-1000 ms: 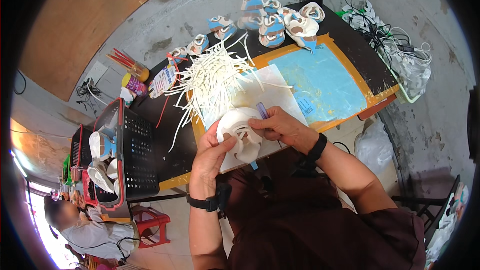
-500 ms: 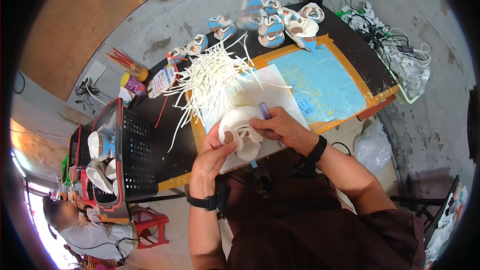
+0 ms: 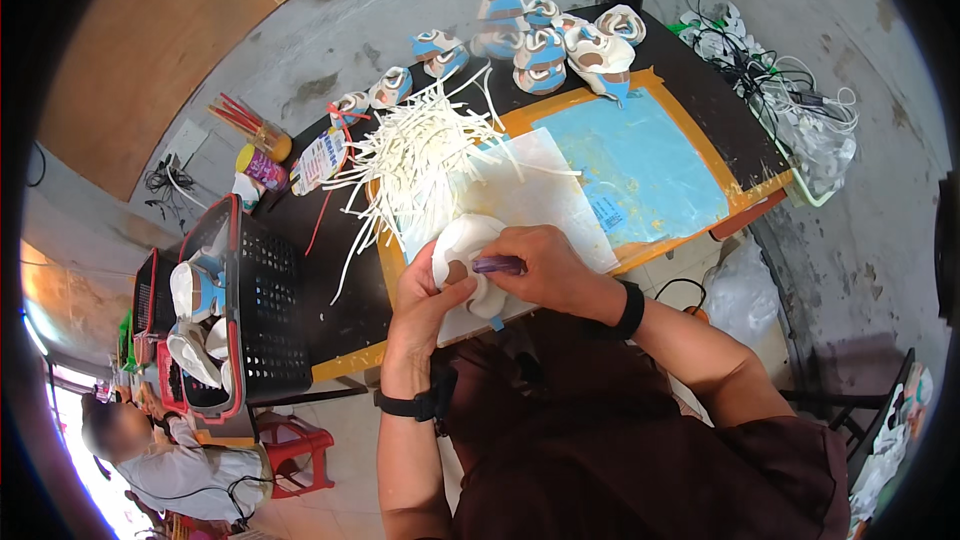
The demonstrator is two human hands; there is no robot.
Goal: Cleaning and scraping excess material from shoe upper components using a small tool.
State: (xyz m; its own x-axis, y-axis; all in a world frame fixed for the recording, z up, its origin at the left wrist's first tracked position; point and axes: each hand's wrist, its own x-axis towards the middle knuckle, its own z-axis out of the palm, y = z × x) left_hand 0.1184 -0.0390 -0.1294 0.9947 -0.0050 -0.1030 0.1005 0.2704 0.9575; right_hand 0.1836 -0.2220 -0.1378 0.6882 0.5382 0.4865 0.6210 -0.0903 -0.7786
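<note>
My left hand (image 3: 422,292) grips a white shoe upper (image 3: 462,236) with a brown patch, its thumb pressed on the near side. In my right hand (image 3: 545,265) is a purple pen-like tool (image 3: 496,265), pointing left with its end at the upper's opening. The right hand covers much of the upper's right side. Both hands are above a white sheet (image 3: 548,180) at the table's near edge. Just beyond them lies a heap of thin white strips (image 3: 420,155).
Several blue, white and brown shoe uppers (image 3: 540,60) stand along the table's far side. A blue mat (image 3: 650,165) edged with orange tape lies right. A black basket (image 3: 272,300) of uppers stands left, beside a purple jar (image 3: 260,168). A co-worker (image 3: 190,460) sits lower left.
My right hand has shifted over the upper's opening, and the purple tool has swung from pointing up to lying sideways against the upper. My left hand keeps its hold.
</note>
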